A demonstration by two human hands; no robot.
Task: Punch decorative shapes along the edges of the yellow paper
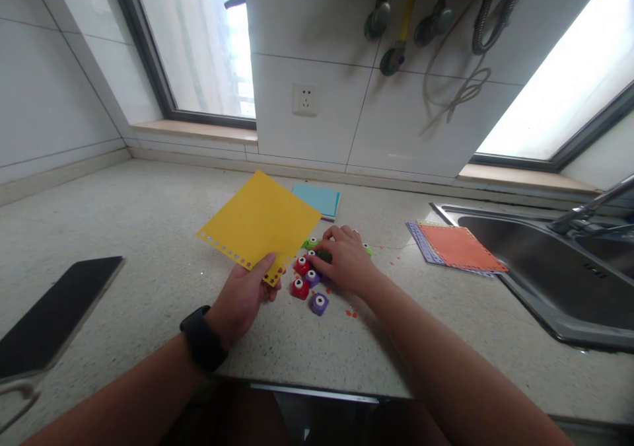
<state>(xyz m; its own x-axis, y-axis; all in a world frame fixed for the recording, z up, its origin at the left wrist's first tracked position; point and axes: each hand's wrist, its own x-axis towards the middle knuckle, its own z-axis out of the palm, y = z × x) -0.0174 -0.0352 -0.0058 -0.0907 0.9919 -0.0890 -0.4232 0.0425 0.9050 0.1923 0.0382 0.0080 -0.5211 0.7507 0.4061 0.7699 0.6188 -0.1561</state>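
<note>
My left hand [250, 291] grips the lower corner of a yellow sheet of paper [260, 218], thumb on top. Small punched shapes run along the sheet's two lower edges. My right hand [347, 258] curls its fingers round a dark green paper punch [324, 256] within a cluster of small craft punches; part of it is hidden by the fingers. Near the hand are a red punch [300, 289], another red punch [302, 265], a purple punch [319, 303] and a second purple punch [312, 277]. Green punches show partly behind the fingers.
Light blue paper [319, 199] lies behind the yellow sheet. Orange paper [463, 248] rests on purple sheets beside the metal sink [525, 267] at right. Orange scraps [351, 314] dot the counter. A black flat board [54, 317] lies at left.
</note>
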